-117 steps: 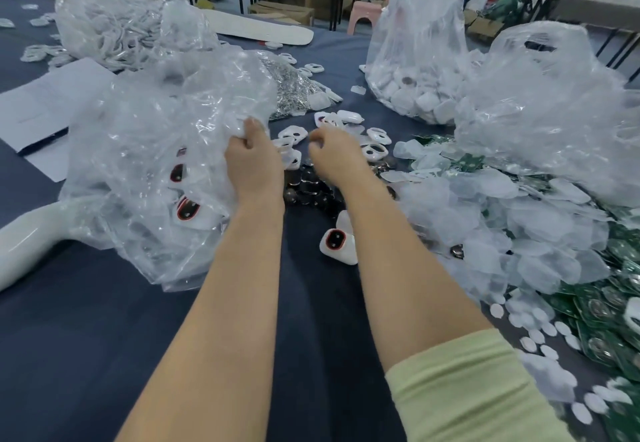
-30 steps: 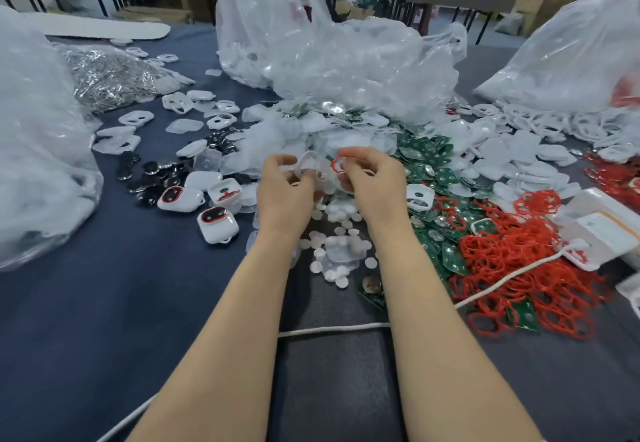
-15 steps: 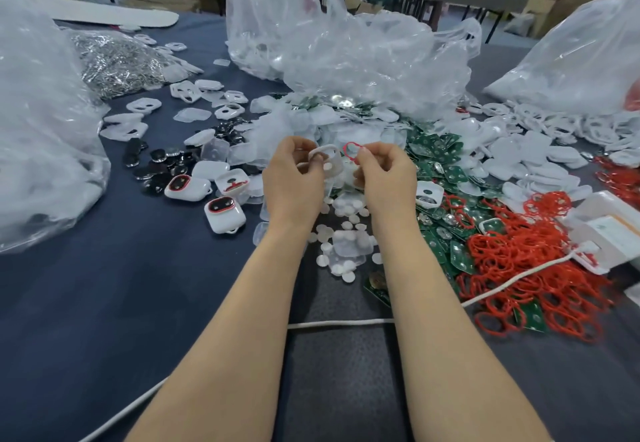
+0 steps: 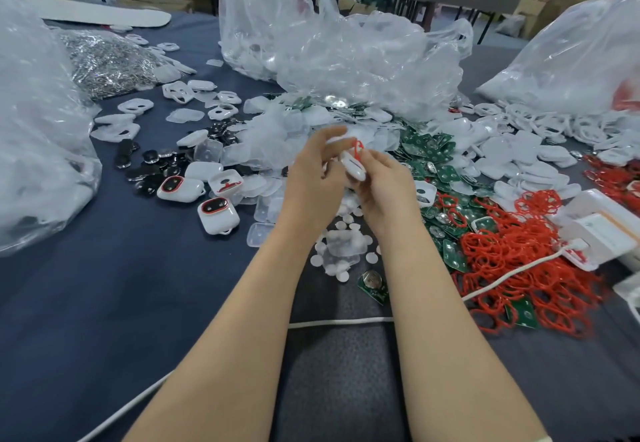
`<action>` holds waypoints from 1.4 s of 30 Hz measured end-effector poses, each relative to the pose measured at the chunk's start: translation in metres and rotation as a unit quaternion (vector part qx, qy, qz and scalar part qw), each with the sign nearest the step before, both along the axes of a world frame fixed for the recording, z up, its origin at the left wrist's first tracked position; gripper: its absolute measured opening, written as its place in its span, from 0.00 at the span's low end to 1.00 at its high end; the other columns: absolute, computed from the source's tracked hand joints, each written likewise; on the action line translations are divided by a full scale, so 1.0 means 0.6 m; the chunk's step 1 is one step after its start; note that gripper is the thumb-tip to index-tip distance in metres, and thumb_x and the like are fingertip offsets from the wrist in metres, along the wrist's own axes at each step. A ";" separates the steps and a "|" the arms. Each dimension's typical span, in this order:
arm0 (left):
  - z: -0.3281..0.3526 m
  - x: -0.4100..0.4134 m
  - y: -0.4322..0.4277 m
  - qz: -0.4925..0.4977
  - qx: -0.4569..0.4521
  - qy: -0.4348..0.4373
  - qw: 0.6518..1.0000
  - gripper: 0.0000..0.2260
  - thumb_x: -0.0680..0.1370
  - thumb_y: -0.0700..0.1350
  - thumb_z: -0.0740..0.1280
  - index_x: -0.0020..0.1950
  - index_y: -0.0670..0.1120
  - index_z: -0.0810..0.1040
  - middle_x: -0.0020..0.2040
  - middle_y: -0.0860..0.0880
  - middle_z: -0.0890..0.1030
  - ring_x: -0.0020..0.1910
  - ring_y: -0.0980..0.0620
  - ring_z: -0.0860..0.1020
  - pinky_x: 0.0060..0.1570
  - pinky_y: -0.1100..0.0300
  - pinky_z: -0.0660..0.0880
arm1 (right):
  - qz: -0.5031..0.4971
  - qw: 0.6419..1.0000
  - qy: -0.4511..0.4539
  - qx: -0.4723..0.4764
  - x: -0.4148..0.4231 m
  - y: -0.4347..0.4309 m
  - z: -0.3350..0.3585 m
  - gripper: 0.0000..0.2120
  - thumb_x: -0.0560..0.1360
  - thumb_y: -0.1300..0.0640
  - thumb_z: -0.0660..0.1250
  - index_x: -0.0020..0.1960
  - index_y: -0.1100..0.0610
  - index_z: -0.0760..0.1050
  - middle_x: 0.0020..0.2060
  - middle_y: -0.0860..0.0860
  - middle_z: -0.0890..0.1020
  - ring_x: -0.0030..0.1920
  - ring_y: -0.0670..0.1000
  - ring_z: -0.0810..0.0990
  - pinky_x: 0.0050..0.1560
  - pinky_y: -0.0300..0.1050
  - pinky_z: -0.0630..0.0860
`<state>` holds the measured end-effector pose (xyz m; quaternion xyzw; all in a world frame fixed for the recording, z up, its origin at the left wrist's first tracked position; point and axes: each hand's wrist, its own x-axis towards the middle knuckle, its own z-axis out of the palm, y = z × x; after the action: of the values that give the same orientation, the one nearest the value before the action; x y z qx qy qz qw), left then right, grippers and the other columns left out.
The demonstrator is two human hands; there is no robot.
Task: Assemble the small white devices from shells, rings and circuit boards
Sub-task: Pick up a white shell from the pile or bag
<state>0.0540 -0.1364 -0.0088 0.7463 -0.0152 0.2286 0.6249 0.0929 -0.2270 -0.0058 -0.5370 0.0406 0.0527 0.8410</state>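
We see a white shell point(image 4: 354, 166) held up over the middle of the table point(image 4: 104, 286), between the two hands, with a red ring point(image 4: 357, 146) sticking up at its top end. The right hand point(image 4: 384, 185) grips the shell, thumb and fingers curled round it. The left hand point(image 4: 313, 178) is close against it on the other side, fingers loosely bent and the forefinger lifted above the rest (whether its tips actually pinch the shell, we cannot tell). Under the hands we find small white discs point(image 4: 334, 258) scattered on the dark blue cloth, and a white cord point(image 4: 339, 322) running across beneath the forearms. To the right lie green circuit boards point(image 4: 427, 145), and beyond them a heap of red rings point(image 4: 512, 261) beside a white box point(image 4: 595, 230). To the left we see two white devices point(image 4: 218, 215) with red-edged dark faces, near some black round parts point(image 4: 152, 164) and loose white shells. Farther back sits a silvery pile point(image 4: 107, 61), and big clear plastic bags point(image 4: 346, 50) stand at the left, centre and right.
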 end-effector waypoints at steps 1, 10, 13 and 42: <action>0.003 0.001 -0.004 -0.029 -0.076 0.022 0.996 0.17 0.79 0.31 0.55 0.60 0.50 0.71 0.55 0.53 0.80 0.53 0.62 0.78 0.52 0.66 0.75 | -0.029 0.999 -0.017 -0.032 0.003 -0.002 -0.003 0.04 0.79 0.63 0.62 0.48 0.62 0.75 0.38 0.53 0.81 0.34 0.46 0.80 0.33 0.37 0.77; 0.002 0.001 0.006 -0.057 -0.254 0.171 0.950 0.05 0.80 0.39 0.65 0.44 0.43 0.77 0.41 0.47 0.82 0.38 0.54 0.80 0.42 0.63 0.81 | -0.125 0.960 -0.139 -0.209 0.008 0.004 -0.011 0.06 0.78 0.59 0.64 0.43 0.51 0.73 0.41 0.50 0.79 0.43 0.49 0.78 0.46 0.43 0.76; 0.003 0.005 0.016 -0.039 -0.376 0.171 0.910 0.03 0.80 0.37 0.64 0.47 0.42 0.74 0.42 0.46 0.82 0.41 0.52 0.80 0.42 0.64 0.81 | -0.121 0.955 -0.160 -0.218 0.003 0.002 -0.007 0.07 0.77 0.59 0.66 0.42 0.51 0.74 0.41 0.46 0.78 0.43 0.44 0.77 0.48 0.39 0.74; -0.011 0.010 0.016 0.003 -0.220 0.099 0.970 0.03 0.80 0.44 0.66 0.51 0.45 0.77 0.40 0.51 0.84 0.41 0.57 0.83 0.44 0.66 0.78 | -0.068 0.869 -0.247 -0.423 -0.019 0.007 -0.004 0.04 0.77 0.61 0.65 0.44 0.59 0.77 0.40 0.50 0.81 0.44 0.51 0.80 0.49 0.51 0.76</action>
<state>0.0601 -0.1266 -0.0155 0.6094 0.0999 0.1533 0.7714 0.0814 -0.2227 -0.0080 -0.8326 -0.1133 -0.1613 0.5175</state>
